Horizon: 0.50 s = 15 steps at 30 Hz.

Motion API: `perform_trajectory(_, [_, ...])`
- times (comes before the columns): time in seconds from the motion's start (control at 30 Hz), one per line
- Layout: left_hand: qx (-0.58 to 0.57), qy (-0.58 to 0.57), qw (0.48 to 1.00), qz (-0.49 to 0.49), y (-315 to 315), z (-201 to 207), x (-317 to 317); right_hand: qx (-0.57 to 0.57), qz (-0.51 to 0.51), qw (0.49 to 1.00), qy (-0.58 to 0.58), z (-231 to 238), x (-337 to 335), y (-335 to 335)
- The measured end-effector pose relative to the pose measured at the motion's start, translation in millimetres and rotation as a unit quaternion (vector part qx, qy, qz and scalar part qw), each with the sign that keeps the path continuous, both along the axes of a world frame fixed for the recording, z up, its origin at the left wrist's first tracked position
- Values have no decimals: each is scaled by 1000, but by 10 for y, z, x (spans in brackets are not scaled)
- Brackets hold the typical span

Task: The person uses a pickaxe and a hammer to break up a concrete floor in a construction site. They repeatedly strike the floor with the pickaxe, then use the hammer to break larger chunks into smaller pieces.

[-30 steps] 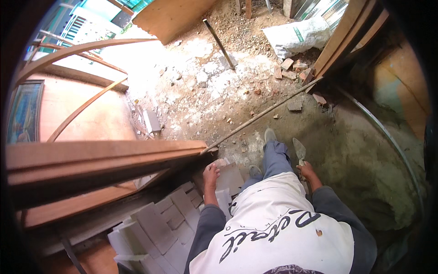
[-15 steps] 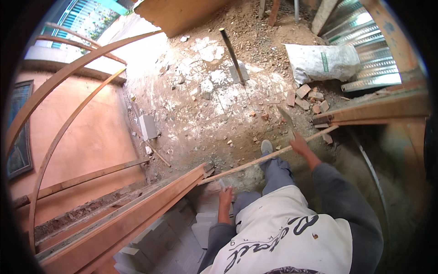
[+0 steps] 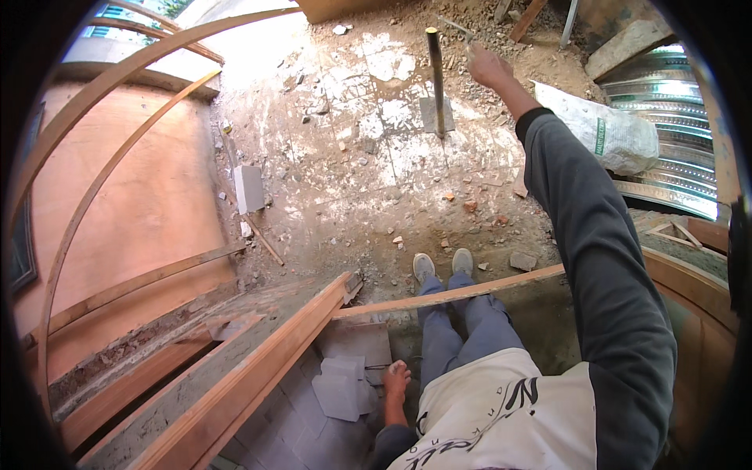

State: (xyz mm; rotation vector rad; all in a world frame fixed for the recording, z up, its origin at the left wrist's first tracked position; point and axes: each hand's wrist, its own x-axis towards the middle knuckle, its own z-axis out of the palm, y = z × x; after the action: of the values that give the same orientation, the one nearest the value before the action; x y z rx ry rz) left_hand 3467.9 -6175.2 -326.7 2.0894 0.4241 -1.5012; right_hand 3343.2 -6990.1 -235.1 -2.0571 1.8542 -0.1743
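My right hand [image 3: 492, 67] is stretched far forward, closed round the handle of a bladed tool [image 3: 454, 27]. Its thin metal blade points up and left; the exact kind is hard to make out. In this view the tool overlaps the ground just beyond the top of an upright pole [image 3: 435, 78]. Low by my left thigh hangs my left hand [image 3: 397, 381], fingers curled. A thin dark strip [image 3: 377, 366] shows at its fingertips, too small to name. Pale grey blocks [image 3: 341, 389] are stacked beside that hand.
A wooden batten [image 3: 454, 291] crosses in front of my legs, meeting a timber frame [image 3: 258, 368] on the left. Rubble-strewn ground [image 3: 337, 211] lies ahead, with a lone grey block [image 3: 249, 189]. A white sack [image 3: 603, 129] and corrugated metal sheets [image 3: 666, 110] are at right.
My right arm has swung forward and up with the bladed tool, from near the batten. My left hand has dropped lower beside the blocks. The view has shifted, and both shoes now show.
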Motion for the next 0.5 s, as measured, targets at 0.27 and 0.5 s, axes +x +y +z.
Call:
perform_trajectory(0.27, [16, 21, 999, -26, -223, -415, 195, -42, 90, 987, 125, -509, 345, -641])
perform_trajectory(0.5, [-88, 8, 995, -36, -1205, -620, 643, -18, 210, 965, 155, -330, 327, -552])
